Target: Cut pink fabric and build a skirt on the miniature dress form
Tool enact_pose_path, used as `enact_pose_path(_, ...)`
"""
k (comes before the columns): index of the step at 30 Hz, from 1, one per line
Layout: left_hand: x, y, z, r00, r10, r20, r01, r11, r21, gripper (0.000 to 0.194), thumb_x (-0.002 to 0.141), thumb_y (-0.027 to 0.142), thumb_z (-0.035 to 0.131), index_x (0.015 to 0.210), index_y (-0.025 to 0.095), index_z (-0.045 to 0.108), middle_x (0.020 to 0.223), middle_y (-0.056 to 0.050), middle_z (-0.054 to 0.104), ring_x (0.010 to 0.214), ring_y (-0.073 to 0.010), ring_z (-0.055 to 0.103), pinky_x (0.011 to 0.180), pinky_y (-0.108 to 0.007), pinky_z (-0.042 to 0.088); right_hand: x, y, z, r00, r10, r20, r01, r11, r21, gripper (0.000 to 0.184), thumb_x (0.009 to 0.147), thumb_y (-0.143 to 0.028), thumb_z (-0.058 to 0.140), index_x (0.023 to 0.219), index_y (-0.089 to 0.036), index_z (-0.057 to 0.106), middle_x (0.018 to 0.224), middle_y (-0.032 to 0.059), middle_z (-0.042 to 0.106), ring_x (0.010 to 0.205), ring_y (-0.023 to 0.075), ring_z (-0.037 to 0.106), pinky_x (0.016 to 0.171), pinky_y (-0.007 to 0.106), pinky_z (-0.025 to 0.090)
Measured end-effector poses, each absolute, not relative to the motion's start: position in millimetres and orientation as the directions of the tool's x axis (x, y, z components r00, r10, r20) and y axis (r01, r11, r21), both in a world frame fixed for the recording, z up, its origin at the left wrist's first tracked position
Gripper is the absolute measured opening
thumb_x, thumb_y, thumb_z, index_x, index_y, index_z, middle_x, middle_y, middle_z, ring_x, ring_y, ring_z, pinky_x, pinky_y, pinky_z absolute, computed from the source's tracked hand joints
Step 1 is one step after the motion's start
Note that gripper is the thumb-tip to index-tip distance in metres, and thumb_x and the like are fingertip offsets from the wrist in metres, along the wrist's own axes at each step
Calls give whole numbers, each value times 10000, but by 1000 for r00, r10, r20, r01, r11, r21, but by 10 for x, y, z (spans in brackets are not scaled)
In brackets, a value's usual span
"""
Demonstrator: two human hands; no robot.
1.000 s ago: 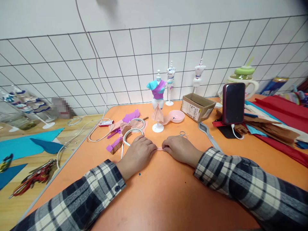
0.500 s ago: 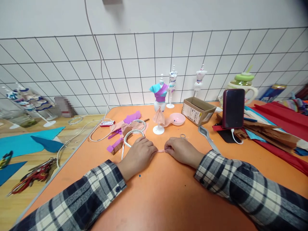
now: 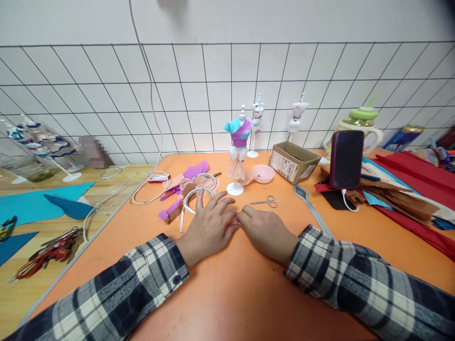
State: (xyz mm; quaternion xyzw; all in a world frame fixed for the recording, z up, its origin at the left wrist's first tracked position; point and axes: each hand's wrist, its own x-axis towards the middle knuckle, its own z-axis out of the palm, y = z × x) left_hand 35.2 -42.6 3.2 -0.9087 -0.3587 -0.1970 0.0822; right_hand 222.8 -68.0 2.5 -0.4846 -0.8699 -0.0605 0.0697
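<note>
A narrow strip of pale pink crepe paper (image 3: 234, 220) shows only as a sliver between my hands, low over the orange table; the rest of it is covered. My left hand (image 3: 209, 227) has its outer fingers raised and spread, while thumb and forefinger come together at the strip. My right hand (image 3: 266, 232) is closed, its fingertips pinching the strip right beside the left thumb. Just beyond stands a small dress form (image 3: 239, 141) with a turquoise and purple top and a pink paper skirt (image 3: 236, 169). Small scissors (image 3: 266, 202) lie behind my right hand.
White tape rolls (image 3: 192, 198) and purple and pink paper scraps (image 3: 196, 170) lie left of the dress form. A pink bowl (image 3: 263, 174) and a cardboard box (image 3: 294, 162) are behind. A phone (image 3: 346, 159) stands to the right. Red-handled pliers (image 3: 50, 253) lie far left.
My hands have drawn together, hiding most of the strip that was stretched between them. The left hand's outer fingers have lifted and spread. More of the scissors now shows.
</note>
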Motion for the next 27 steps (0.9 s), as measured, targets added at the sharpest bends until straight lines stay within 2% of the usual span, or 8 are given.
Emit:
enact_pose_path(4, 345, -434, 48, 681, 597, 423, 667, -745, -21, 214, 938, 316, 506, 925, 244, 707, 1222, -45, 660, 1323, -315, 449, 1123, -697, -47, 2240, -691, -8, -521, 830, 198, 850, 526, 31, 202, 988, -202, 381, 960, -166, 578, 906, 66, 598, 628, 155, 545, 479, 296, 197)
enact_pose_path(8, 356, -444, 73, 687, 607, 400, 659, -752, 8, 218, 936, 273, 517, 862, 257, 721, 1219, -8, 677, 1305, -329, 466, 1097, -718, 52, 2237, -696, -57, -510, 833, 212, 852, 523, -2, 256, 1011, -263, 355, 960, -171, 588, 909, 65, 607, 612, 149, 542, 480, 293, 211)
enact_pose_path(11, 359, -443, 80, 698, 609, 376, 647, -762, 32, 207, 919, 217, 529, 875, 257, 728, 1183, -2, 697, 1281, -326, 487, 1089, -703, 115, 2260, -653, -69, -556, 802, 221, 816, 577, -41, 278, 1013, -276, 362, 994, -170, 619, 923, 66, 626, 666, 148, 575, 510, 283, 279)
enact_pose_path(14, 340, -431, 89, 701, 614, 364, 636, -769, 72, 223, 915, 206, 527, 856, 255, 737, 1133, 3, 716, 1238, -308, 519, 1084, -650, 199, 2455, -505, -42, -630, 729, 267, 722, 677, -144, 266, 995, -289, 422, 1071, -203, 662, 1013, 66, 654, 838, 161, 621, 651, 277, 403)
enact_pose_path(15, 330, -424, 92, 699, 618, 360, 633, -769, 90, 225, 915, 214, 529, 852, 257, 741, 1123, 3, 719, 1219, -300, 530, 1077, -626, 232, 2572, -432, -30, -606, 734, 306, 718, 670, -187, 258, 979, -272, 450, 1111, -221, 665, 1041, 63, 660, 885, 166, 622, 711, 285, 427)
enact_pose_path(17, 309, -405, 97, 692, 630, 353, 630, -765, 130, 224, 913, 233, 540, 835, 260, 748, 1098, 3, 724, 1175, -284, 552, 1060, -579, 288, 2857, -272, -16, -529, 763, 372, 748, 626, -221, 241, 951, -253, 486, 1047, -208, 702, 987, 73, 672, 930, 189, 609, 794, 312, 446)
enact_pose_path(21, 295, -370, 88, 688, 645, 332, 619, -761, 195, 211, 901, 245, 563, 802, 259, 749, 1049, 4, 729, 1108, -264, 574, 1038, -535, 338, 3350, -32, -47, -508, 787, 351, 777, 594, -209, 197, 887, -283, 581, 1000, -194, 714, 1019, 88, 688, 994, 231, 590, 892, 369, 443)
enact_pose_path(27, 313, -358, 45, 686, 636, 354, 580, -771, 263, 193, 881, 207, 575, 767, 219, 729, 1005, -22, 728, 1058, -246, 575, 981, -466, 429, 3325, 6, -112, -510, 830, 226, 832, 543, -118, 214, 933, -307, 527, 942, -209, 718, 948, 62, 711, 944, 224, 601, 838, 353, 417)
